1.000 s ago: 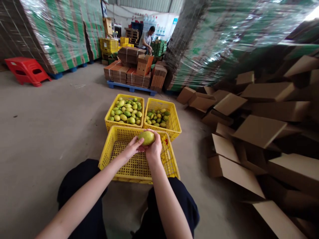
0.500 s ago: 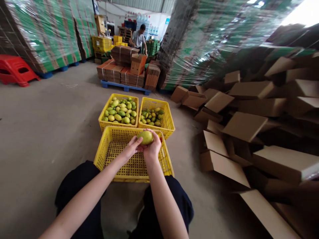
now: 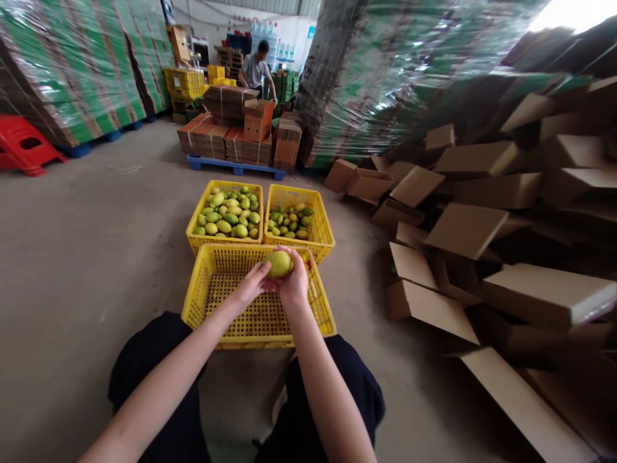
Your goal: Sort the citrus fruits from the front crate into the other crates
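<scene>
A smooth, yellow-green oval fruit (image 3: 279, 264) is held between both hands above the near yellow crate (image 3: 198, 283). My left hand (image 3: 254, 283) grips its left side, the thumb lying against the skin. My right hand (image 3: 295, 278) is wrapped around the right side and underneath. The fingers under the fruit are partly hidden. Slotted walls and a bare perforated floor show in the near crate. Behind it, a left crate (image 3: 191, 239) is heaped with similar green and yellow fruits (image 3: 233, 212). The right crate (image 3: 326, 222) holds a lower pile of them (image 3: 289, 222).
Empty cardboard boxes (image 3: 466, 230) lie heaped at the right. Flattened cartons (image 3: 200, 136) sit on a blue pallet (image 3: 236, 168), with a person (image 3: 256, 69) bending behind them. Wrapped stacks (image 3: 77, 64) rise on both sides. A red stool (image 3: 26, 146) stands at the left.
The view has shifted slightly, so the background sits further left and the box pile a little higher. The fruit stays in both hands, moved only slightly left in view.
</scene>
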Tool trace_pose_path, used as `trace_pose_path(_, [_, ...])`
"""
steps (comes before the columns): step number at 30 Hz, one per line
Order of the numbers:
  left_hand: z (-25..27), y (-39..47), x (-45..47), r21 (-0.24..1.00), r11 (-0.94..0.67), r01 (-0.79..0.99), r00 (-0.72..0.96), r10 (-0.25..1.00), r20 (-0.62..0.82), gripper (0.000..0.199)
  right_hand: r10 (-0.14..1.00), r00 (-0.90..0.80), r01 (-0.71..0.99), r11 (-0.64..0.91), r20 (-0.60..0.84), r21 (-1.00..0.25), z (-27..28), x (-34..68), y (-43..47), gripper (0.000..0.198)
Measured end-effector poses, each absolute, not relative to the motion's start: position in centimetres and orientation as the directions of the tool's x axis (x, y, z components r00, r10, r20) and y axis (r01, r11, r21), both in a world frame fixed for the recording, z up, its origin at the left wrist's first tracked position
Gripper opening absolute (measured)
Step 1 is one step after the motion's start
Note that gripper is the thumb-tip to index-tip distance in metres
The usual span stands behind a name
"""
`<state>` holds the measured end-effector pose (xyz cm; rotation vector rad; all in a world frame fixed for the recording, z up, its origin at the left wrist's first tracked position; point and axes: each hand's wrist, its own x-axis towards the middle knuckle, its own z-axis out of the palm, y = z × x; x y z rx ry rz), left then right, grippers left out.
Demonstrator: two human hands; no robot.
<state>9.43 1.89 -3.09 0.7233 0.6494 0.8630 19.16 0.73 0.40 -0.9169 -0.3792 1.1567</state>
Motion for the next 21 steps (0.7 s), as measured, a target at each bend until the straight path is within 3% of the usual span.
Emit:
trace_pose_path(4, [-3.4, 2.2, 9.2, 0.766, 0.476, -0.432, 0.522, 0.825, -0.218, 0.056, 0.911, 0.379, -0.605, 0.11, -0.164, -0.788, 0.4, 19.0, 0.6, 0.027])
trace_pose_path(9, [-3.8, 2.1, 9.0, 0.787, 0.461, -0.411, 0.517, 0.829, -0.216, 0.056, 0.9, 0.367, -0.618, 0.048, -0.235, -0.784, 0.0, 19.2, 0.8, 0.028])
trace_pose_path(14, [-3.8, 2.8, 8.6, 0.757, 0.504, -0.415, 0.556, 0.799, -0.228, 0.071, 0.941, 0.313, -0.492, 0.042, -0.132, -0.87, -0.6, 18.5, 1.0, 0.029])
trace_pose_path(18, [-3.2, 3.6, 7.6, 0.819, 0.225, -0.528, 0.263, 0.96, -0.095, 0.057, 0.956, 0.248, -0.403, -0.044, -0.155, -0.914, -0.5, 18.5, 1.0, 0.033])
trace_pose_path(21, [-2.6, 3.7, 6.6, 0.859, 0.058, -0.509, 0.167, 0.985, 0.033, 0.062, 0.949, 0.222, -0.376, -0.127, -0.222, -0.918, -0.1, 18.9, 0.8, 0.04])
